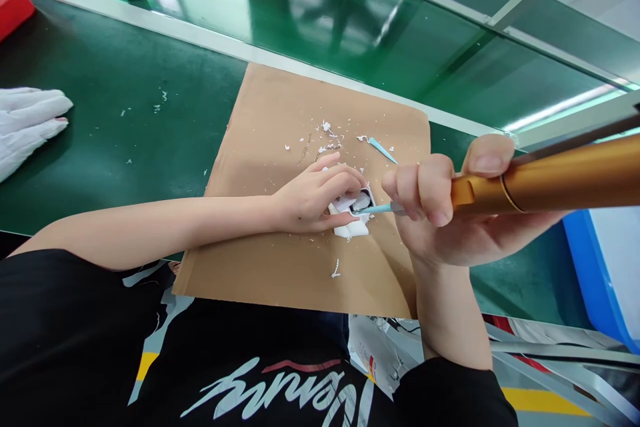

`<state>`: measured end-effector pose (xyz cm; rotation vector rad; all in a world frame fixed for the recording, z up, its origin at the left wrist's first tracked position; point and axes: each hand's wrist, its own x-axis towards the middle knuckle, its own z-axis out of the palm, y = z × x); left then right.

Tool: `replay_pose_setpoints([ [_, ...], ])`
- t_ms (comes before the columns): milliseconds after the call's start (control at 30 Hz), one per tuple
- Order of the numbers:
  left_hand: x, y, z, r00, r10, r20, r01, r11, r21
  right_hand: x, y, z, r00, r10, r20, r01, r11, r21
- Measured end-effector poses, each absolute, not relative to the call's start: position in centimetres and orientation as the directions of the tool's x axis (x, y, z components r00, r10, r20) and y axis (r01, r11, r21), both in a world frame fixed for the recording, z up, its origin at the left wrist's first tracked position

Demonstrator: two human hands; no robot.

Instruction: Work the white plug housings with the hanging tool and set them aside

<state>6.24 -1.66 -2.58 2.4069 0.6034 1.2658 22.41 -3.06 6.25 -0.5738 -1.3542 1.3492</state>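
Observation:
My left hand (325, 195) rests on a cardboard sheet, its fingers closed around a small white plastic housing (351, 229) with a dark hollow. What lies inside the hollow is too small to make out. My right hand (440, 203) grips a gold cylindrical hand tool (555, 177) with a thin light-blue tip (376, 209). That tip reaches the housing beside my left fingers. Just above, a loose light-blue pointed piece (383, 150) lies on the cardboard. White shavings (327, 147) are scattered around my left hand.
The brown cardboard sheet (280, 273) lies on a green table (125, 167). A white glove (33, 120) is at the left, below a red container (13, 0). On the right stands a blue bin (595, 273). A pale rail (210, 43) runs along the table's back.

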Motion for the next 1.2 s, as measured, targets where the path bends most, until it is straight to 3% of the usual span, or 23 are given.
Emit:
replay_pose_setpoints([
  [233,6.3,-1.8,-2.7,0.530,0.537,0.657,0.230,-0.836,0.499,22.3,-3.1,6.2,-0.284,0.907,0.311,-0.298,0.225,-0.928],
  [433,6.3,-1.8,-2.6,0.543,0.553,0.632,0.255,-0.826,0.503,22.1,-2.9,6.2,-0.316,0.875,0.368,-0.357,0.249,-0.900],
  [600,6.2,-1.8,-2.4,0.533,0.577,0.620,0.237,-0.804,0.545,22.1,-2.0,5.5,-0.326,0.796,0.510,-0.506,0.309,-0.806],
  [700,6.3,-1.8,-2.4,0.508,0.593,0.625,0.224,-0.791,0.569,22.2,-1.9,5.3,-0.321,0.800,0.506,-0.503,0.309,-0.807],
  [867,6.3,-1.8,-2.6,0.431,0.575,0.696,0.164,-0.808,0.566,22.2,-2.1,5.4,-0.296,0.820,0.490,-0.477,0.318,-0.819],
  [1200,6.4,-1.3,-2.8,0.463,0.503,0.730,0.082,-0.844,0.530,22.1,-2.1,5.6,-0.342,0.793,0.504,-0.498,0.302,-0.813],
])
